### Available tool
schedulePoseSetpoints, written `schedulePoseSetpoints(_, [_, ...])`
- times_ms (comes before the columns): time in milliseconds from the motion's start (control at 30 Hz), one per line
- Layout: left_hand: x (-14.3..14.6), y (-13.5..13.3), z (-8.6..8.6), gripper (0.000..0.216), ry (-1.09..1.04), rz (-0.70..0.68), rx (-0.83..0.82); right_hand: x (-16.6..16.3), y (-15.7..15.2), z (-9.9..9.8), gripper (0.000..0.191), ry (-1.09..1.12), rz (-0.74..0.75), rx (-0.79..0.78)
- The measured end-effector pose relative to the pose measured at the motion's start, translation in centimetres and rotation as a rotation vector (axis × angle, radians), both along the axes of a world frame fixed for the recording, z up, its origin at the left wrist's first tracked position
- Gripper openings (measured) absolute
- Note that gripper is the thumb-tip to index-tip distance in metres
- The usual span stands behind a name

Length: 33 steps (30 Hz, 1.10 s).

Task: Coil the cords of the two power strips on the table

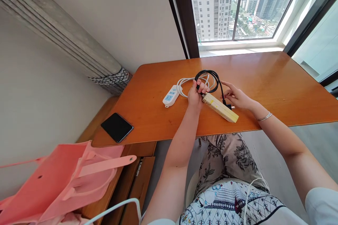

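Note:
My left hand [195, 95] is closed around the black cord [218, 81], where it meets the end of a yellowed power strip [221, 108]. The cord is looped in a coil above that hand. My right hand [239, 97] is open, its fingers stretched toward the right side of the coil; whether a fingertip touches the cord I cannot tell. Just below those fingers hangs the cord's black plug [229, 106], beside the strip. A white power strip [170, 96] with blue sockets lies on the table to the left, its white cord [182, 83] coiled partly behind the black one.
The brown wooden table [264, 74] reaches to the window [237, 10]. A black tablet [117, 127] lies near its left front corner. Below left stands a pink bag [79, 179] with a strap. A pale cable [126, 202] curves up by my left arm.

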<state>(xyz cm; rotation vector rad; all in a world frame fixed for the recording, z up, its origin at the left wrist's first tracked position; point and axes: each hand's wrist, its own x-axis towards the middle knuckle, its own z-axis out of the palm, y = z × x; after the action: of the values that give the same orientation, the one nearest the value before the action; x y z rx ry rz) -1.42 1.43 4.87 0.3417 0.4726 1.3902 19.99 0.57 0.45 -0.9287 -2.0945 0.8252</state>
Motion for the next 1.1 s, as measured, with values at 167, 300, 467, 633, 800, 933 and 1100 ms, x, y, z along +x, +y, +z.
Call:
schedulePoseSetpoints(167, [-0.1,0.3,-0.2,0.044,-0.027,0.011,0.005,0.8,0.1,-0.4,0.037,-0.287,0.052,0.358])
schedulePoseSetpoints(300, [0.0,0.3,-0.3,0.044,-0.004,0.008,-0.003,1.1,0.9,-0.9,0.033,-0.379,-0.005,0.546])
schedulePoseSetpoints(467, [-0.2,0.5,-0.4,0.043,-0.01,0.025,0.015,2.2,1.5,-1.1,0.037,-0.211,-0.05,0.558])
schedulePoseSetpoints(633, [0.1,0.5,-0.7,0.045,0.005,-0.017,0.025,2.0,1.2,0.1,0.035,-0.123,-0.037,0.475])
schedulePoseSetpoints(800, [0.7,0.2,-0.9,0.043,0.128,-0.04,0.063,0.3,0.3,2.6,0.037,-0.335,0.008,0.547])
schedulePoseSetpoints(933, [1.1,-0.3,-0.9,0.042,0.232,-0.063,0.058,-1.8,0.0,4.1,0.042,-0.415,-0.051,0.613])
schedulePoseSetpoints(1100, [1.3,-0.5,-1.3,0.044,0.244,-0.116,0.09,-4.0,-0.1,4.8,0.04,-0.309,-0.152,0.495])
